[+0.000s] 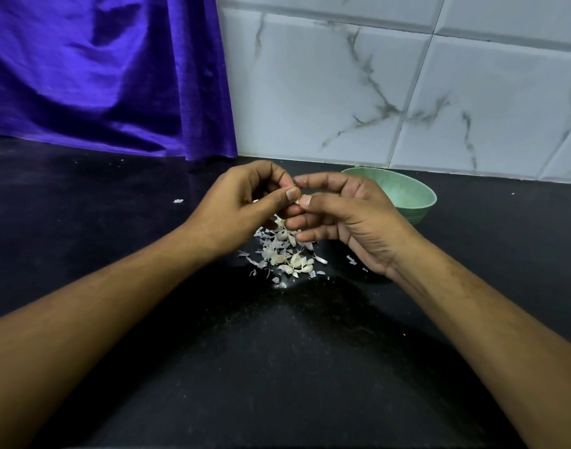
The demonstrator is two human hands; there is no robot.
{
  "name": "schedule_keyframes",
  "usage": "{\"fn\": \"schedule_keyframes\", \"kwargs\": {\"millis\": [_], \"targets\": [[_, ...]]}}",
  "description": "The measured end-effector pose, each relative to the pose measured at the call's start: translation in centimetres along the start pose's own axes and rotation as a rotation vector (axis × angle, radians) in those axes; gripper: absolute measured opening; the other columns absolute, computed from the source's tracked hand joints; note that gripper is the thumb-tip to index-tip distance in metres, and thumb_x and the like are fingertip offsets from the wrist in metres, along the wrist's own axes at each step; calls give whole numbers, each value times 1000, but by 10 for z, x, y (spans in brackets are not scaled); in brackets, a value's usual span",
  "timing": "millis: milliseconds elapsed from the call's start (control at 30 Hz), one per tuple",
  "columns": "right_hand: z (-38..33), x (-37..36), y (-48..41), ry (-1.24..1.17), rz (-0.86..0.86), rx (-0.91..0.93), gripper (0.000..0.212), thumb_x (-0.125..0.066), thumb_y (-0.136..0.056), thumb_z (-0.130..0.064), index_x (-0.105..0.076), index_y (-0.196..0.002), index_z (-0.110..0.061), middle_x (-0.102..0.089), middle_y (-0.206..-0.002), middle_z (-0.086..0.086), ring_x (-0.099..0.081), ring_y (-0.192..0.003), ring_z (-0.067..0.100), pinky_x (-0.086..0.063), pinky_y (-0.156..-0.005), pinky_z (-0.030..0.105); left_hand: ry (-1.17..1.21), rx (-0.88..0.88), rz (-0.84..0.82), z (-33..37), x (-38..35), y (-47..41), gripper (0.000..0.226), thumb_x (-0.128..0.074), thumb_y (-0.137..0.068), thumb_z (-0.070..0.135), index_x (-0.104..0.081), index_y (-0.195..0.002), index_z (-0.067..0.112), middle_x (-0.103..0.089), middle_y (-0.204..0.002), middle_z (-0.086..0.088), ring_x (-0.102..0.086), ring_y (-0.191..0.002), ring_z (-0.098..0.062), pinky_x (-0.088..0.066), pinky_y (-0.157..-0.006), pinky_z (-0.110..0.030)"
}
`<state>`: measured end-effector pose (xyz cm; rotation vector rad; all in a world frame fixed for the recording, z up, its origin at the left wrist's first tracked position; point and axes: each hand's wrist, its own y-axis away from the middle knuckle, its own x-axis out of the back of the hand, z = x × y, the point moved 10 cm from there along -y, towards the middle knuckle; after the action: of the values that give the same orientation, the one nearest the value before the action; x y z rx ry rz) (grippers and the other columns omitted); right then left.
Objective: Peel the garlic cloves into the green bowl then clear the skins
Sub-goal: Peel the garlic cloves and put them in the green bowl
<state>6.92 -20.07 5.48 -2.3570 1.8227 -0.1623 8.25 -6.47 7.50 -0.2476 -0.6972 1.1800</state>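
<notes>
Left hand (245,202) and right hand (336,218) are meeting above the black counter (277,367), both pinching one small garlic clove (297,201) between thumb and fingertips. Pile of skins (284,251) is lying directly beneath. Green bowl (410,197) is sitting just behind the right hand, near the tiled wall (375,92).

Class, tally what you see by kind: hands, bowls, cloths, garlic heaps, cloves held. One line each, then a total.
Hands: 2, left hand, right hand
Green bowl: 1
Purple cloth: 1
Garlic heap: 1
Garlic clove, pinched by both hands: 1
Total: 6
</notes>
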Motion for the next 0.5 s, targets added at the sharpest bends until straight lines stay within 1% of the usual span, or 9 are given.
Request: {"fn": "schedule_keyframes", "kwargs": {"millis": [33, 100, 200, 267, 333, 400, 500], "targets": [[1, 0, 0, -26, -1, -8, 23, -68, -93, -2, -71, -116, -7, -76, -92, 19, -76, -77, 24, -64, -67, 33, -16, -10, 7, 0, 0, 0, 20, -67, -95, 30, -68, -101, 11, -72, -87, -8, -68, -80, -19, -57, -74, -46], [4, 0, -1, -57, 4, -22, 22, -67, -93, -2, -72, -114, -10, -76, -92, 17, -76, -78, 23, -63, -67, 32, -84, -44, 17, 3, 0, 1, 15, -66, -97, 29, -67, -100, 15, -72, -86, -4, -67, -78, -17, -55, -71, -43], [5, 2, -2, -95, 19, -38, 18, -63, -95, 0, -72, -109, -7, -77, -92, 15, -77, -77, 21, -63, -65, 30, -178, -106, 17, 10, -3, 3, 11, -66, -98, 28, -67, -99, 16, -70, -86, -4, -65, -78, -25, -53, -69, -43], [4, 2, -3, -101, 18, -39, 19, -61, -96, 1, -71, -110, -7, -77, -92, 13, -76, -76, 20, -63, -65, 30, -192, -114, 28, 13, -4, 4, 13, -66, -96, 30, -67, -98, 17, -69, -85, -4, -64, -78, -27, -53, -67, -44], [5, 2, -3, -110, 27, -32, 20, -61, -96, 1, -71, -111, -8, -77, -90, 13, -76, -75, 20, -63, -66, 30, -197, -115, 28, 15, -4, 5, 12, -67, -96, 29, -68, -98, 17, -70, -86, -4, -65, -79, -27, -53, -69, -43], [4, 6, -3, -118, 55, -18, 23, -62, -95, 0, -72, -113, -10, -76, -88, 12, -75, -73, 19, -64, -66, 30, -199, -123, -18, 15, -9, 5, 7, -70, -98, 23, -68, -98, 16, -70, -85, 0, -65, -78, -24, -54, -70, -40], [1, 17, -5, -136, 116, 8, 25, -62, -96, 0, -73, -113, -13, -76, -89, 10, -75, -71, 21, -64, -68, 32, -240, -119, -112, 13, -20, 8, 6, -69, -99, 22, -65, -96, 20, -68, -82, 4, -65, -74, -18, -52, -63, -30]]}}
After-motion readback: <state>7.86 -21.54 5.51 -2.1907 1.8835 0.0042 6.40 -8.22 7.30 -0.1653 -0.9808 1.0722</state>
